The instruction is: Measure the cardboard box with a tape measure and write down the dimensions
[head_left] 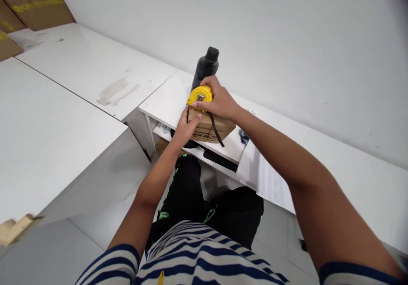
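Note:
A yellow tape measure rests on top of a small brown cardboard box on the white desk. My right hand is wrapped over the tape measure's body. A black wrist strap hangs from it across the box front. My left hand presses against the box's left end, its thumb reaching up to the tape's metal tip. Just behind the hands stands a black bottle.
A printed sheet of paper hangs over the desk's front edge. A shelf under the desktop holds dark items. More white desks stretch to the left, with cardboard boxes in the far left corner. A white wall rises behind.

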Tool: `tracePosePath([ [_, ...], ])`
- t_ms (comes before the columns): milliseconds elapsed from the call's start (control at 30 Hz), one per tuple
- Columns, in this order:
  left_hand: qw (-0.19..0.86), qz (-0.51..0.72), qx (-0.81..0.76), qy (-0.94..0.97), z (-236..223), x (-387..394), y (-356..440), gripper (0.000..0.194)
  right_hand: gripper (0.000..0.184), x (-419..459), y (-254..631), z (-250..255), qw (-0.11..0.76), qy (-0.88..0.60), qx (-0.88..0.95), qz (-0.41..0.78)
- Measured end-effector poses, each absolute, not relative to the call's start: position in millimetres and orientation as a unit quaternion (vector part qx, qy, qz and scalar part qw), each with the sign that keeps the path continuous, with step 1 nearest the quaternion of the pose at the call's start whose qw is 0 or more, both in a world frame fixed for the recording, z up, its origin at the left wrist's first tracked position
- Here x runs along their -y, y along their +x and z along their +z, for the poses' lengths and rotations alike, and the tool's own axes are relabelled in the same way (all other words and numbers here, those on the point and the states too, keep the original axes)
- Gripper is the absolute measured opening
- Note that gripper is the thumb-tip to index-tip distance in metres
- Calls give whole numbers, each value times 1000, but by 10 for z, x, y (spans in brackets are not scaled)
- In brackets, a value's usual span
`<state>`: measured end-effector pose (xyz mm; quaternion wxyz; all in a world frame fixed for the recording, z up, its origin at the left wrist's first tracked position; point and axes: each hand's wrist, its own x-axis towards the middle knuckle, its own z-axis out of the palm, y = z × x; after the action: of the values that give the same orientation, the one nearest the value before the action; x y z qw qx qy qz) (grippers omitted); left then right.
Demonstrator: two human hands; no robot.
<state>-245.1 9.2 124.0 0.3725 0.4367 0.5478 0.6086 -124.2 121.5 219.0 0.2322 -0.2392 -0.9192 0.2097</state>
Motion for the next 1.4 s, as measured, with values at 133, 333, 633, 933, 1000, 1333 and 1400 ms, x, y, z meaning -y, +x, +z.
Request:
tracePosePath([
  [133,370,608,-544,444,1178,-139,-2469,52,57,-1241,-1262,2301,167,-168,962,137],
  [333,276,619,-582,450,1229,-96,-2371,58,61,-1430,-1078,2327,127,-150,975,105],
  [633,183,606,-570,524,1201,-136,-2432,57,68,-1412,-274,2387,88,-243,958,127],
  [933,123,576,-591,551,1177,-202,-2553,55,56,-1434,439,2227,116,-309,931,157],
  [1000,120,572,-594,553,1179,-215,-2577,54,55,-1424,449,2196,122,-313,929,152],
  [1333,116,573,-616,528,1217,-206,-2520,55,57,-1276,366,2099,178,-320,925,97],
  [1400,127,572,-628,512,1241,-172,-2417,58,60,-1244,276,2130,204,-308,925,86],
])
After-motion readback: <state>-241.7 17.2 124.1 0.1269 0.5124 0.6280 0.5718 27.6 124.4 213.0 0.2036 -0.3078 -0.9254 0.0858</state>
